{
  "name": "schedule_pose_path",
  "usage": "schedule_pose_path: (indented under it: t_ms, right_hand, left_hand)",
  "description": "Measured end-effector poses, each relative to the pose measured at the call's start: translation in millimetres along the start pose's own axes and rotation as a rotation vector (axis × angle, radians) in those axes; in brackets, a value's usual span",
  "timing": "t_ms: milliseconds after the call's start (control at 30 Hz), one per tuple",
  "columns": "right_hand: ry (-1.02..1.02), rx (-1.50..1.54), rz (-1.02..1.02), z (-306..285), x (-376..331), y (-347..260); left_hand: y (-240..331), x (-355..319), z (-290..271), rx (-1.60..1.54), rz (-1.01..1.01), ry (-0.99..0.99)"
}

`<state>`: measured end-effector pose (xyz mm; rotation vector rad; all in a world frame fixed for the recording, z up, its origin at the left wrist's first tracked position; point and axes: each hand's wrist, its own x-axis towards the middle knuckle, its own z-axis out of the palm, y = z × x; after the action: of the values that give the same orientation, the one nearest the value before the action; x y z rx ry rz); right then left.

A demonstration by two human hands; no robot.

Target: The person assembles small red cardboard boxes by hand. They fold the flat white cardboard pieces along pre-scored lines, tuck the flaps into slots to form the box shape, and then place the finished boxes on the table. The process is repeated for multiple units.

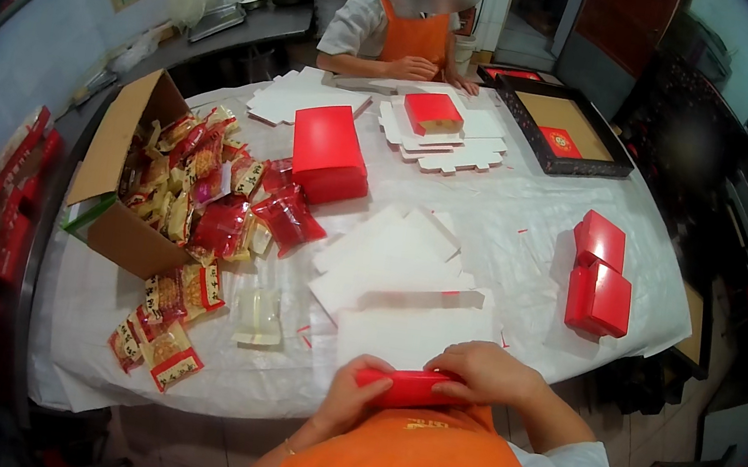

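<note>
At the table's near edge, against my orange apron, both hands hold a partly folded cardboard box (412, 390). Its outside is red, and its white inner side stretches away over the table. My left hand (358, 392) grips the left end of the red part, thumb on top. My right hand (486, 374) is closed over the right end, fingers bent on the fold. Just beyond lie flat white box blanks (392, 244), partly under the one I hold. To the left, a small clear-wrapped packet (260, 318) lies near several snack packets (171, 353) in red and gold wrappers.
A tipped carton (139, 239) spills wrapped packets on the left. Red boxes stand at centre (331, 153) and on the right (599, 301). Across the table, a person in an orange apron (418, 37) sits behind more blanks (447, 153) and a dark-rimmed tray (552, 154).
</note>
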<state>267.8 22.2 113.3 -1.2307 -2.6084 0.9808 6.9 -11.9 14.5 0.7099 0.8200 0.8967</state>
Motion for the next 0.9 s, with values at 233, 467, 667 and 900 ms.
schedule_pose_path:
  t_ms: [233,467,667,900]
  right_hand:
    - [0.141,-0.193,-0.002,20.8,2.8,12.7]
    - [0.085,-0.127,0.021,19.2,0.0,11.1]
    - [0.047,-0.108,0.037,17.6,1.0,9.0]
    - [0.047,-0.120,0.026,17.3,-1.1,10.0]
  left_hand:
    - [10.0,2.0,6.4,-0.100,0.003,0.168]
    - [5.0,4.2,-0.8,-0.043,0.030,0.095]
    - [4.3,2.5,-3.5,0.021,0.045,0.066]
    - [1.1,3.7,-4.4,-0.016,0.017,0.050]
